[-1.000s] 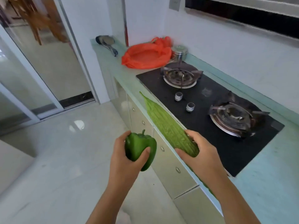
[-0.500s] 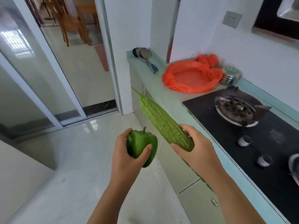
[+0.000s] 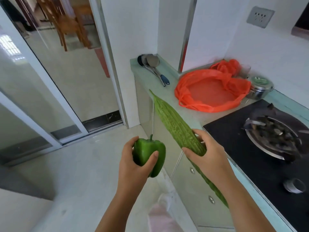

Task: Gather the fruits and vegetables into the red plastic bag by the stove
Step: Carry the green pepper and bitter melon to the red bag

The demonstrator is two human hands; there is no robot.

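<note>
My left hand (image 3: pixel 135 166) grips a green bell pepper (image 3: pixel 147 153) with its stem up, held over the floor in front of the counter. My right hand (image 3: pixel 205 153) grips a long, bumpy bitter gourd (image 3: pixel 172 121) around its middle; its pointed tip aims up and left over the counter edge. The red plastic bag (image 3: pixel 209 91) lies spread open on the counter, left of the stove (image 3: pixel 260 139); nothing shows inside it. Both hands are well short of the bag.
A steel lidded pot (image 3: pixel 260 86) stands right behind the bag. Ladles (image 3: pixel 153 67) lie at the counter's far end. The burner (image 3: pixel 275 136) and a knob (image 3: pixel 294 185) are on my right. A glass sliding door (image 3: pixel 50 81) and tiled floor are on my left.
The view has moved along the counter towards the bag, which now looks nearer and larger. Both hands keep their grips on the pepper and the gourd.
</note>
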